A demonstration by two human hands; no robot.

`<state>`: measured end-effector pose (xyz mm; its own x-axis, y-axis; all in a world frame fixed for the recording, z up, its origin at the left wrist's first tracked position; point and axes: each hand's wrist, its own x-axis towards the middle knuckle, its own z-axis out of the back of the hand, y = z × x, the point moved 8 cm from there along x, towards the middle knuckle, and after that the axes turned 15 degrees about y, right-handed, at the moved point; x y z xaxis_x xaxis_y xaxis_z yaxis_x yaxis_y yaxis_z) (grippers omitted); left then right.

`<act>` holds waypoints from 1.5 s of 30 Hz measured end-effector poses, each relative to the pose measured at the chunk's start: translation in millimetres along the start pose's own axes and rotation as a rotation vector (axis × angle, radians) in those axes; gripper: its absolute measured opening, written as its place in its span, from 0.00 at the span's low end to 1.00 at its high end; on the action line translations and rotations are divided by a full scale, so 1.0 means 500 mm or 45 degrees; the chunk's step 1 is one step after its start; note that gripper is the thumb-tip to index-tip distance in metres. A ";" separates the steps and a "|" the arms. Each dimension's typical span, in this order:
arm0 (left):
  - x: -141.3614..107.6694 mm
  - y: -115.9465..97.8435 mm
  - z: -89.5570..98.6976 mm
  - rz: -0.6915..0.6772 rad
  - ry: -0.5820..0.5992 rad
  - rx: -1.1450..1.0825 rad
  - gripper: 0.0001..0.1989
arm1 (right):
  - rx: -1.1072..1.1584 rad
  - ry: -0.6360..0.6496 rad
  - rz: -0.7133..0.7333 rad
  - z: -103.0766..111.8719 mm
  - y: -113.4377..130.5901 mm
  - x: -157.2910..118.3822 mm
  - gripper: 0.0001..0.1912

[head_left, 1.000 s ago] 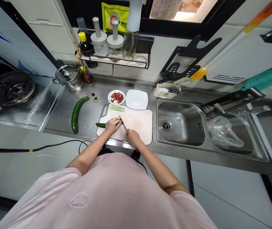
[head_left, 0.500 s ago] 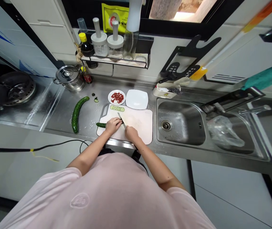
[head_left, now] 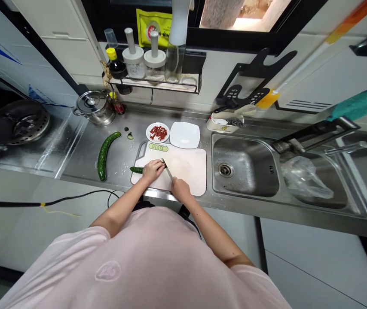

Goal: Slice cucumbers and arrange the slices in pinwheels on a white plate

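Note:
My left hand (head_left: 153, 171) is closed over a dark green cucumber (head_left: 136, 170), pressing it to the white cutting board (head_left: 193, 174). My fingers cover the cucumber's middle; its left end sticks out past the board's edge. In my right hand (head_left: 180, 189) is a kitchen knife (head_left: 168, 170), its handle hidden by my fist. The blade slants up and left, its tip beside the cucumber's cut end. Several pale cucumber slices (head_left: 158, 147) lie in an overlapping row along the board's upper edge.
Behind the board stand a plate of chopped red pieces (head_left: 158, 132) and a square white plate (head_left: 185, 135). A whole cucumber (head_left: 105, 155) and end scraps (head_left: 129, 136) lie left. The sink (head_left: 244, 167) is right; a lidded pot (head_left: 95, 107) and wok (head_left: 17, 122) stand farther left.
My right hand has drawn the knife slightly right and toward me, and the tip has come back from the slices. My left hand stays on the cucumber.

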<state>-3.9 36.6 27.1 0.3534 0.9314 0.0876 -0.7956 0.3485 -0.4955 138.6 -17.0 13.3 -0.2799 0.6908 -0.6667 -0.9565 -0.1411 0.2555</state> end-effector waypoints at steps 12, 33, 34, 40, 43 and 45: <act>-0.001 -0.002 0.002 -0.003 -0.009 -0.009 0.09 | 0.021 -0.005 -0.001 0.044 0.030 0.054 0.13; 0.001 -0.006 0.007 0.015 -0.003 -0.012 0.09 | 0.023 0.065 -0.051 0.002 -0.002 -0.015 0.12; 0.001 -0.006 0.007 0.016 0.000 -0.019 0.09 | 0.020 0.071 -0.050 0.004 0.000 -0.012 0.12; 0.001 -0.006 0.008 0.015 0.002 -0.041 0.09 | 0.019 0.054 -0.057 0.030 0.018 0.021 0.13; 0.002 -0.005 0.007 0.017 0.003 -0.040 0.09 | 0.014 0.033 -0.038 0.045 0.031 0.038 0.14; 0.002 -0.005 0.008 0.020 0.007 -0.038 0.09 | 0.015 0.019 -0.031 0.052 0.036 0.045 0.14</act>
<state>-3.5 37.2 31.7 0.3438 0.9361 0.0745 -0.7861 0.3303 -0.5225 117.0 14.4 21.4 -0.2581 0.6834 -0.6829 -0.9619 -0.1159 0.2476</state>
